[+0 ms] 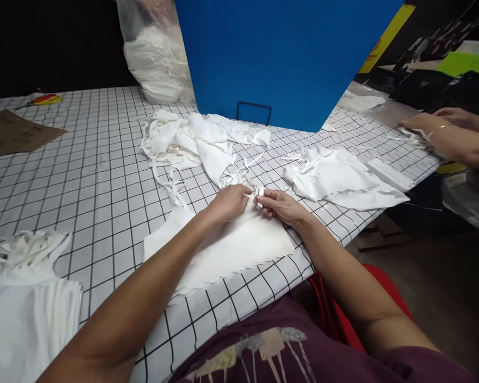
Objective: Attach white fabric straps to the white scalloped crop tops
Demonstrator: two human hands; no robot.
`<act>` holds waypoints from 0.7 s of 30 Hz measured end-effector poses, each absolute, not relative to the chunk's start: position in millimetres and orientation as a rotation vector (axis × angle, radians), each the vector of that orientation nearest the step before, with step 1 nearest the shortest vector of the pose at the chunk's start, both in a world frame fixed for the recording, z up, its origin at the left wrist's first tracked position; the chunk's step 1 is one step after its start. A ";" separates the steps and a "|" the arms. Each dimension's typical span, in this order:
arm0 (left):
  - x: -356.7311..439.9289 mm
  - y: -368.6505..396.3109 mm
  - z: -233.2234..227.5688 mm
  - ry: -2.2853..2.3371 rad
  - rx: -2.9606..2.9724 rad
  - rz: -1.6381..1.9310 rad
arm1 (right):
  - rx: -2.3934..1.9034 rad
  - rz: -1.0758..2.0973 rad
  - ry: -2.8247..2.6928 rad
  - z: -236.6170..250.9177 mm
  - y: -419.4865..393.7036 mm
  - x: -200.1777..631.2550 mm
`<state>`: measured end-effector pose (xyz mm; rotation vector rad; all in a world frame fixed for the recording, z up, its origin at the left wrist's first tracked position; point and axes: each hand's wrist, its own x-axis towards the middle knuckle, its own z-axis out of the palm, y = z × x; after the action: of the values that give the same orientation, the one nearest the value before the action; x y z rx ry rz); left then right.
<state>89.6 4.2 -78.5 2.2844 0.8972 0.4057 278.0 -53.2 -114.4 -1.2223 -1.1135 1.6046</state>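
A white garment (239, 244) lies flat on the checked table in front of me, its wavy hem toward my body. My left hand (232, 203) rests at its upper edge, fingers closed on the garment there. Close by on the right, my right hand (279, 205) pinches a small white piece (259, 198) between thumb and fingers; it looks like a strap or folded fabric, but its kind is too small to tell. Just beyond both hands, a loose heap of white garments (199, 135) with thin straps trails toward them.
Stacked white garments (32, 303) lie at left. Another white pile (343, 178) sits at right, near a co-worker's hands (431, 125). A blue board (279, 58), a plastic bag of white cloth (155, 64), brown card (18, 133) and red-yellow-handled scissors (46, 99) are farther back.
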 end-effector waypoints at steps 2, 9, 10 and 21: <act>82.0 3.1 -71.3 0.974 2.202 0.347 | -1.235 1.548 -1.087 -120.8 -52.5 277.6; 82.4 -14.7 -79.6 0.996 1.779 0.385 | -1.222 1.431 -1.159 -124.6 -56.2 274.9; 84.4 -16.4 -80.7 1.009 1.755 0.404 | -1.227 1.424 -1.170 -124.0 -56.6 274.2; 87.1 -12.2 -79.8 1.014 1.653 0.444 | -1.258 1.348 -1.073 -121.7 -56.8 271.2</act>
<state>87.1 -12.2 -79.8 1.6527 1.0143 0.4436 271.2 -56.8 -121.7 -1.2585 -1.0731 1.3485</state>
